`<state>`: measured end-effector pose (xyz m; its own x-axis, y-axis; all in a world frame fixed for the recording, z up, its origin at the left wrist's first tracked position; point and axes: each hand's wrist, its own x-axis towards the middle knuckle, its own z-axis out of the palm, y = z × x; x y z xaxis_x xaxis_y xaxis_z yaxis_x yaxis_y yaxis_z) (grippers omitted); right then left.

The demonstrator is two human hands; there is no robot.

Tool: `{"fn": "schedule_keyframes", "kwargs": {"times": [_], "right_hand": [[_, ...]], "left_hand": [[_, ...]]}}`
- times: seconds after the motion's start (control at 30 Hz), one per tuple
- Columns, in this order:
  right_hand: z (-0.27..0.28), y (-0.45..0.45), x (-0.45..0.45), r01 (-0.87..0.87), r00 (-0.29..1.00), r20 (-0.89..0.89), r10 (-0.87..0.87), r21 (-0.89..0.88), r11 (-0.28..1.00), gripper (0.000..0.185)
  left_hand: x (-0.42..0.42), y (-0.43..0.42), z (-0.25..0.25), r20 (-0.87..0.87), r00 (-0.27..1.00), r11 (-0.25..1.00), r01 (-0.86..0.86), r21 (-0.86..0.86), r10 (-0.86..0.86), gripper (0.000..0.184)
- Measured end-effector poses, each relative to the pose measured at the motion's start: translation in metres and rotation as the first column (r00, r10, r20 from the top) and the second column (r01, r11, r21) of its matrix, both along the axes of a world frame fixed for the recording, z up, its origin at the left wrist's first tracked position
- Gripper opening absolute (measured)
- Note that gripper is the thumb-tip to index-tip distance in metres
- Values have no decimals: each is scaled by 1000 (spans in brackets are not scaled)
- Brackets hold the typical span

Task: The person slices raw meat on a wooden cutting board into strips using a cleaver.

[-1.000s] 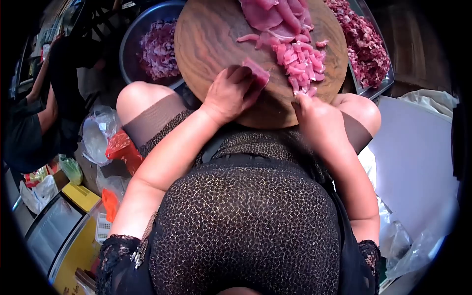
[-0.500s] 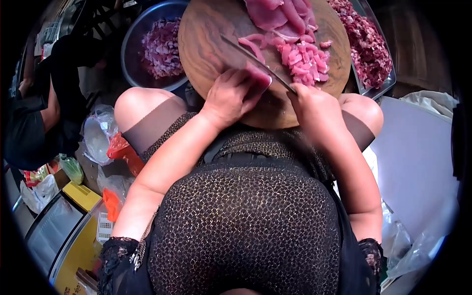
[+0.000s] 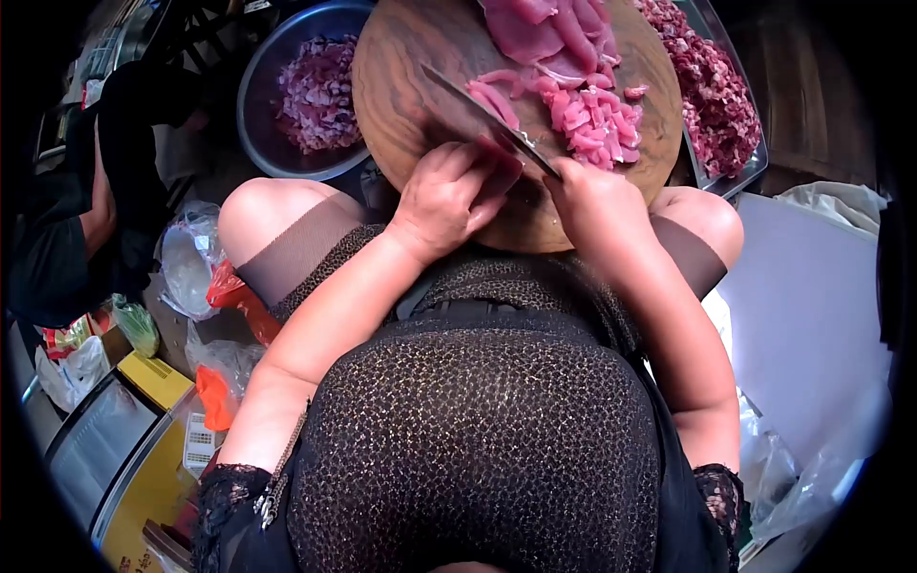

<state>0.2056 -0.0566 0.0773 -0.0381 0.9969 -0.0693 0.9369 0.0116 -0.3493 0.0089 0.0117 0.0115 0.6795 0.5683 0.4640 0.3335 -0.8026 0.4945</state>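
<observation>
A round wooden chopping board [image 3: 406, 86] lies in front of my knees. My right hand [image 3: 602, 201] is closed around the handle of a knife [image 3: 487, 116], whose blade slants up and left across the board. Bent fingers of my left hand [image 3: 449, 196] press on a piece of pink meat [image 3: 499, 167] just below the blade, partly covering it. Beyond the blade are cut meat strips [image 3: 495, 100]. To their right sits a heap of small meat pieces [image 3: 600, 124], and larger meat slices [image 3: 564, 38] lie at the board's far side.
A metal bowl [image 3: 253, 119] of chopped meat stands left of the board; a metal tray [image 3: 745, 172] heaped with meat pieces [image 3: 712, 105] is at right. Another person [image 3: 81, 210] in dark clothes is at far left. Plastic bags [image 3: 186, 263] and a grey-white panel [image 3: 802, 306] flank my legs.
The knife and my right hand have shifted slightly left, and the blade is nearer my left fingers. A strip now lies against the blade's far side. My left hand stays on the meat.
</observation>
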Motion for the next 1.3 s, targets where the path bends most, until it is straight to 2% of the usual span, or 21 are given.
{"fn": "schedule_keyframes", "kwargs": {"times": [0.07,0.13,0.17,0.3,0.4,0.47,0.53,0.63,0.73,0.93,1.0,1.07,1.13,1.17,1.23,1.3], "right_hand": [[20,-22,1,-10,999,39,17,-160,987,10],[26,-37,5,-2,998,55,16,-234,972,13],[28,-40,6,11,997,73,12,-302,953,16],[20,-21,-7,-53,997,42,68,-298,953,8],[-7,0,-14,-69,995,53,81,-201,977,9],[-16,3,-12,14,999,-48,-15,-12,1000,12],[3,-2,-3,-5,999,-33,5,-9,1000,15],[34,-29,-4,-24,998,53,38,-252,967,15],[34,-38,-3,-25,998,45,43,-346,938,16],[-7,-3,-25,-34,997,60,55,-299,954,13],[-17,0,-21,-37,997,-77,32,-67,997,15],[-3,-7,-16,-12,999,-43,9,-69,998,18],[25,-25,-14,-48,999,-2,48,-179,983,14],[26,-33,-11,-42,999,-10,41,-258,965,18],[30,-38,-9,-58,998,2,62,-302,951,17],[34,-35,-12,-83,995,24,99,-378,922,16]], "left_hand": [[-3,-5,-4,-6,999,999,-40,-35,40,31],[-1,-2,-14,-44,999,994,-37,-106,33,34],[0,-2,-16,4,1000,994,-17,-107,18,36],[0,-1,-14,16,1000,998,4,-64,-2,37],[-1,-3,-8,-12,1000,998,5,-69,-6,38],[-6,-9,-8,-27,998,992,-53,-114,51,36],[-9,-9,-2,-25,1000,1000,2,-10,-2,34],[-12,-16,-8,-28,999,998,-34,-53,32,29],[-7,-12,-8,-4,1000,998,-30,-60,30,27],[-9,-11,-6,-33,999,999,-21,-49,20,29],[-12,-13,-6,-23,1000,998,0,-68,-2,27],[-16,-16,-2,-33,999,998,-41,-41,40,27],[-22,-22,-6,-111,992,997,-61,-51,55,31],[-23,-24,-9,-95,994,994,-69,-85,60,32],[-21,-19,-12,-71,996,993,-68,-101,61,34],[-22,-19,-14,-62,998,1000,-15,-24,14,34]]}}
